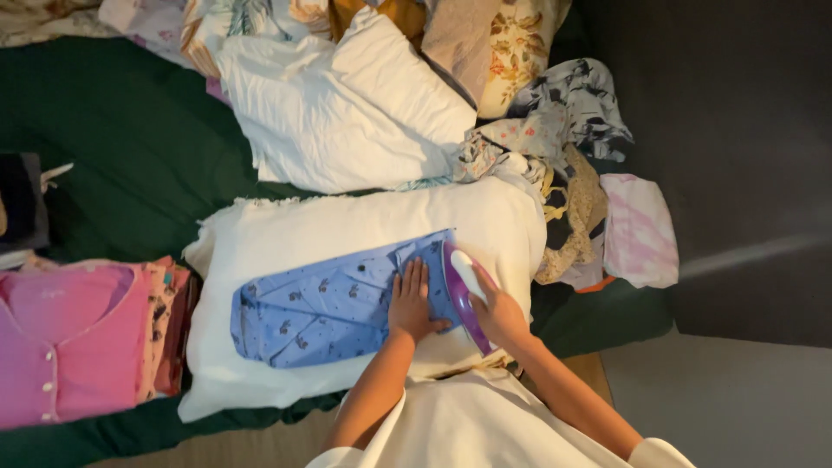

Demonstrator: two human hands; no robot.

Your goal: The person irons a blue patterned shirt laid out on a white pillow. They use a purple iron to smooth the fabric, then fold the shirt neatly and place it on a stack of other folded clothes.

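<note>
A small blue patterned shirt lies flat on a white padded cloth spread over the green bed. My left hand presses palm-down on the shirt's right part, fingers together and pointing away from me. My right hand grips the handle of a purple and white iron, which stands on the shirt's right edge just beside my left hand.
A folded stack topped by a pink buttoned garment sits at the left. White pillows and a heap of crumpled printed clothes lie beyond the cloth. A pink-white cloth lies at the right, near the dark floor.
</note>
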